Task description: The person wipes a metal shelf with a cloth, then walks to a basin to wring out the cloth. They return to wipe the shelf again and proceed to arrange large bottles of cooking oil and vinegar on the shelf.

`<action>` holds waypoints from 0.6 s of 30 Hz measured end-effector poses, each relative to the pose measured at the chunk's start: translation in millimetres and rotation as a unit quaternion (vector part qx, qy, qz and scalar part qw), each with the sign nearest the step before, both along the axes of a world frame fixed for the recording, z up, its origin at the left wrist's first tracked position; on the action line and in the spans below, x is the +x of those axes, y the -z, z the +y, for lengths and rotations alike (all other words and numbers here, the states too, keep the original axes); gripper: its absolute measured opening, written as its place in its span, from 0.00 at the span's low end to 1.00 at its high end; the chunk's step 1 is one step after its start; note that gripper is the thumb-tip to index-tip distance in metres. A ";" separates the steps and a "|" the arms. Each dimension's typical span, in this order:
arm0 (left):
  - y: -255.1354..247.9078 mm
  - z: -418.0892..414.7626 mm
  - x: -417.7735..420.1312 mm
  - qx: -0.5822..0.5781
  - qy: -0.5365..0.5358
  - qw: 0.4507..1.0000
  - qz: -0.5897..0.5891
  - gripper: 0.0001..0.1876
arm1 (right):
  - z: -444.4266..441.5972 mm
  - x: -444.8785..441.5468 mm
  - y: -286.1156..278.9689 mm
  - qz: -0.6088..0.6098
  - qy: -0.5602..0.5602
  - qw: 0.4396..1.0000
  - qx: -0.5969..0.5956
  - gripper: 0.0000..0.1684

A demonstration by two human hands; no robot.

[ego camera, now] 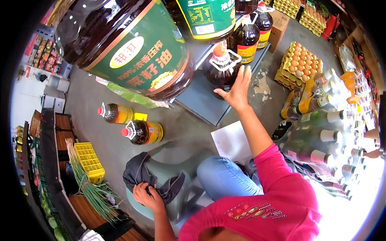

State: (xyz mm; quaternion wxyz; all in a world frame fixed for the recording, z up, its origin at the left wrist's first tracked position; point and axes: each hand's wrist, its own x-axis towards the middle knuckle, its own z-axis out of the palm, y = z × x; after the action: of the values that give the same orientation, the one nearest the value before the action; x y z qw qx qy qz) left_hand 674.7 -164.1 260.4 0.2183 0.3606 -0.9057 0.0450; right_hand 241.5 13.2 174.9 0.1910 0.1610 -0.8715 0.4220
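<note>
My right hand (236,92) is spread against the lower side of a large dark oil bottle (221,73) with an orange cap and white handle, which stands on the lowest grey shelf board (205,105). My left hand (148,194) rests on a dark grey cloth (137,173), its fingers bent into it, over a grey-green plastic stool (172,186). Big oil jugs with green labels (141,63) stand on the upper shelf, close to the view. More oil bottles with red and yellow labels (247,45) are behind the touched bottle.
Two oil bottles (147,132) are on the floor at the left. Yellow trays of eggs (301,64) and shrink-wrapped drink bottles (319,135) are stacked at the right. A white sheet (232,140) lies near my knee. A yellow crate (89,161) and green onions (93,192) stand at the lower left.
</note>
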 end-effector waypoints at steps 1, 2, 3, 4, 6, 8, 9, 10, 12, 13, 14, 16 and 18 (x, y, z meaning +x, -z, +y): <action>0.7 0.1 0.0 0.001 0.001 1.000 0.000 0.08 | 2.0 -6.2 -0.6 0.020 -0.001 1.000 0.024 0.75; 0.3 -0.1 0.4 0.008 0.005 1.000 0.004 0.08 | 1.2 -16.1 2.8 0.023 -0.053 0.998 -0.017 0.77; 0.2 -1.3 1.6 0.011 0.007 1.000 0.008 0.08 | -2.5 -20.3 5.1 0.034 -0.055 0.998 -0.019 0.79; -0.5 -0.4 3.5 0.017 0.007 1.000 0.009 0.08 | -3.0 -23.3 8.8 0.030 -0.050 0.998 -0.010 0.78; -0.7 -0.3 2.2 0.029 0.012 0.999 0.010 0.09 | -4.8 -32.7 17.9 0.046 -0.036 0.998 -0.005 0.75; 0.1 -0.8 3.0 0.032 0.015 0.999 0.008 0.09 | -9.3 -41.1 21.6 0.073 -0.017 0.997 -0.006 0.72; 0.7 -0.5 3.4 0.033 0.016 0.999 0.007 0.09 | -12.2 -43.8 23.7 0.078 -0.013 0.997 -0.007 0.72; 0.9 -0.7 2.5 0.021 0.019 1.000 0.004 0.08 | -17.8 -49.1 24.7 0.083 0.006 0.997 0.000 0.72; 2.2 0.3 1.3 -0.003 0.021 1.000 0.000 0.08 | -24.3 -65.3 26.3 0.114 0.041 0.993 -0.008 0.72; -0.3 1.2 1.4 -0.004 0.021 1.000 -0.001 0.08 | -30.2 -73.5 25.8 0.121 0.054 0.991 -0.011 0.71; -2.4 3.3 -1.8 -0.004 0.021 1.000 -0.001 0.08 | -30.0 -83.3 24.9 0.126 0.060 0.990 -0.011 0.71; -4.0 5.7 -6.2 -0.001 0.006 1.000 0.004 0.08 | -28.0 -95.8 25.9 0.141 0.083 0.986 0.003 0.72; -8.3 7.1 -9.7 0.006 -0.001 1.000 0.013 0.08 | -30.3 -95.1 22.6 0.111 0.074 0.991 0.000 0.71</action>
State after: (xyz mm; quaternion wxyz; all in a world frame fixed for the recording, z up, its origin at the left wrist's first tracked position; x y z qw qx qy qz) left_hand 664.9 -157.1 268.6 0.2282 0.3631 -0.9027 0.0349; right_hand 146.4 -17.1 152.3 0.3173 0.1415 -0.8543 0.3865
